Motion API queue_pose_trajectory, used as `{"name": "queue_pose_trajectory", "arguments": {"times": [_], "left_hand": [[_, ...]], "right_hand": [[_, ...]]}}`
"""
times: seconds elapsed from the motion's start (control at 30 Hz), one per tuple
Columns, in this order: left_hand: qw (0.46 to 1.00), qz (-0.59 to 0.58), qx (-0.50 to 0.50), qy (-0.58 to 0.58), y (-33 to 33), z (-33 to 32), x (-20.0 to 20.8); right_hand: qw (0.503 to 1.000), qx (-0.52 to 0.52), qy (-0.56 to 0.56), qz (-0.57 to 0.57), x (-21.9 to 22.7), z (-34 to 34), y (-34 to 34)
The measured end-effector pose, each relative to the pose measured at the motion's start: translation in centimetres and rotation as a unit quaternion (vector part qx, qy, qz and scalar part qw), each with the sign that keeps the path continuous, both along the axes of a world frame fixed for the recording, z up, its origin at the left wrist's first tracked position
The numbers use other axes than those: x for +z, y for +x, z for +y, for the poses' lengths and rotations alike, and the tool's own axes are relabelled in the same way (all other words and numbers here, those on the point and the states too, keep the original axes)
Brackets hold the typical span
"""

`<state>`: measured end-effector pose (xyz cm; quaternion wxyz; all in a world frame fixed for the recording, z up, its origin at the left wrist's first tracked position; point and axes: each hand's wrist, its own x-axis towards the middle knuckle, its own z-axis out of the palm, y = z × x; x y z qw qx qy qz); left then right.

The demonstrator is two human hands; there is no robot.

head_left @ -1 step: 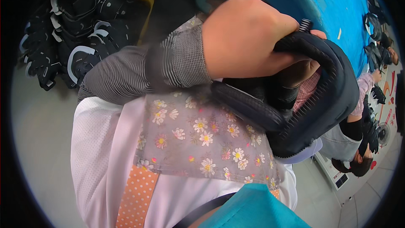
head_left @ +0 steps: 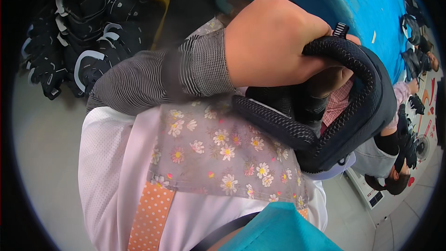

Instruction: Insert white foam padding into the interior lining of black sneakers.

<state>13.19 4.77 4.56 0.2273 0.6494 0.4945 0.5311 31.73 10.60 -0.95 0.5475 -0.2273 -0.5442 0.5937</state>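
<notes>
A black shoe upper (head_left: 383,90) with pale zigzag stitching along its edges is held up in front of my chest, its opening turned toward me. My left hand (head_left: 274,44) comes in from the left in a striped sleeve, closed on the upper's edge near a striped pull tab (head_left: 340,29). Behind it, my right hand (head_left: 329,81) grips the same upper from the far side; a fingertip shows beside the tab, while most of its fingers are hidden.
A yellow-rimmed container (head_left: 163,21) at the left holds several black shoe uppers (head_left: 90,60) with light trim. A blue covered surface (head_left: 367,4) lies beyond my hands. At the right, another person (head_left: 388,158) sits near a white table with more black pieces.
The upper has turned slightly in my hands, so more of its zigzag stitching shows. The pull tab sits a little farther right, and both hands keep their grip.
</notes>
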Motion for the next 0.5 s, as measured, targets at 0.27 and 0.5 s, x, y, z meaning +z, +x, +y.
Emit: {"name": "queue_pose_trajectory", "arguments": {"times": [0.27,0.5], "left_hand": [[0.957,-0.227,-0.065,-0.169,0.6,0.7,1.2],[0.978,-0.168,0.000,-0.121,0.7,2.1,0.0]], "right_hand": [[0.994,-0.083,0.041,-0.064,0.1,-1.0,0.6],[0.978,-0.086,0.108,-0.159,-0.9,1.8,2.2]]}}
